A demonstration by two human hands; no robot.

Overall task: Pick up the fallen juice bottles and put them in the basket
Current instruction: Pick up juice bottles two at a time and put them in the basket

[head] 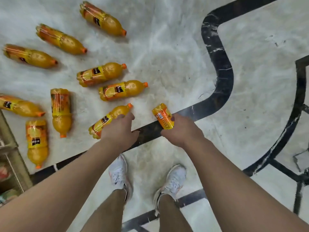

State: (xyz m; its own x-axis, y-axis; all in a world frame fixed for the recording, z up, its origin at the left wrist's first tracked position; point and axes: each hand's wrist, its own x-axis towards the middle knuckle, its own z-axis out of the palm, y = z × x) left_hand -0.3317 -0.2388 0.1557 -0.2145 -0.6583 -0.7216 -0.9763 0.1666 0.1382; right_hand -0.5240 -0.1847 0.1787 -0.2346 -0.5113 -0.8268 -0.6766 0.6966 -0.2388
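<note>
Several orange juice bottles with yellow labels and orange caps lie scattered on the pale marble floor [167, 47]. My left hand [119, 129] curls over one lying bottle [107, 120], whose cap points up and to the right. My right hand [181, 129] grips another bottle [163, 115] lifted off the floor, its base end toward the camera and its neck hidden under the hand. Two more bottles lie just beyond, one [122, 90] nearer and one [100, 74] farther. No basket is in view.
More bottles lie to the left [61, 111] [37, 142] and farther back [102, 19]. A shelf unit [10, 158] stands at the left edge. A curved black inlay band [219, 67] crosses the floor. My two white shoes [119, 173] stand below the hands.
</note>
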